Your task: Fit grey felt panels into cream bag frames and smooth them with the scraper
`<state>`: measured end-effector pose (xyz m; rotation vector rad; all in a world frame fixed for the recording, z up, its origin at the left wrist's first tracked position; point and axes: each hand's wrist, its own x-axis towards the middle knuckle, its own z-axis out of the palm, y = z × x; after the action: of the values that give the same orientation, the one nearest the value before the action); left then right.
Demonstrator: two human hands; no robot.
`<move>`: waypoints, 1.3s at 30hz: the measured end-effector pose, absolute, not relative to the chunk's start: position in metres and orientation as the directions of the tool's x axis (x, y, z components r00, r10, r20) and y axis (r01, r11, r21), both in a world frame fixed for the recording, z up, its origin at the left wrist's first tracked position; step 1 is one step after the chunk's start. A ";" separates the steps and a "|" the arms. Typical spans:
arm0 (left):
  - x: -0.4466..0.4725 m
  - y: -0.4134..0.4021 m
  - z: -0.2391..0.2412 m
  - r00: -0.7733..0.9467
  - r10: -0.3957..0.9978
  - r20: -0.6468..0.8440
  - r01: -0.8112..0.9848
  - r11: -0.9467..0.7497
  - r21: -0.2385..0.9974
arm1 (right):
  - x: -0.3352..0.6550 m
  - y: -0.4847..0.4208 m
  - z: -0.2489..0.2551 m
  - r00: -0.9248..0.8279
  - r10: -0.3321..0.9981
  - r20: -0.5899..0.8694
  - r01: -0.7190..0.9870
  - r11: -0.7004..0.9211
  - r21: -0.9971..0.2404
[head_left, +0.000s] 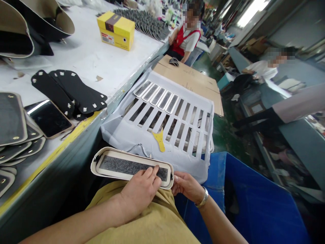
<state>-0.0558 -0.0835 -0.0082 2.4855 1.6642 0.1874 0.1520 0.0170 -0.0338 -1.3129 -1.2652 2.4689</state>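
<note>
A long, narrow bag piece [94, 168] with a cream rim and rounded ends lies across my lap. Inside its rim sits a cream-bordered panel with a dark grey felt-like strip [119, 164]. My left hand [142, 189] rests on the right part of that strip, its fingers stretched out flat over it. At the right end, my right hand [187, 187] has thumb and fingers closed on the rim. Just beyond, several pale-bordered strips [159, 97] lie in a row on a slotted grey cloth-covered rack [119, 132], with a yellow Y-shaped piece [159, 139] nearer me.
Left, the white worktable [83, 51] bears black bag panels [76, 91], a phone [49, 118], stacked grey panels [11, 118] and a yellow box [116, 30]. A blue bin [264, 200] stands right. Cardboard [188, 79] lies beyond the rack; a person in red [183, 40] is behind.
</note>
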 end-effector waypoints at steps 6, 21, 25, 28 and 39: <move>-0.057 -0.083 -0.009 0.364 0.931 0.030 0.907 -0.362 0.217 | 0.147 0.020 -0.027 -0.590 0.432 -0.683 0.399 -0.579 -0.711; -0.057 -0.081 0.001 0.393 0.919 -0.016 0.907 -0.385 0.171 | 0.121 -0.002 -0.001 -0.356 0.710 -0.608 0.632 -0.296 -0.716; -0.055 -0.081 0.002 0.386 0.922 -0.040 0.911 -0.374 0.171 | 0.122 -0.013 -0.001 -0.340 0.792 -0.508 0.551 -0.270 -0.790; -0.052 -0.081 0.003 0.390 0.920 -0.040 0.912 -0.380 0.157 | 0.125 -0.018 -0.009 -0.324 0.817 -0.478 0.532 -0.260 -0.806; -0.051 -0.081 -0.001 0.396 0.918 0.010 0.912 -0.394 0.116 | 0.130 -0.021 -0.013 -0.330 0.904 -0.271 0.742 0.071 -0.667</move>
<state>-0.0506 -0.0808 -0.0007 2.5466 1.6744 0.1097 0.1302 -0.0205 -0.0134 -1.6726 -2.1299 1.1060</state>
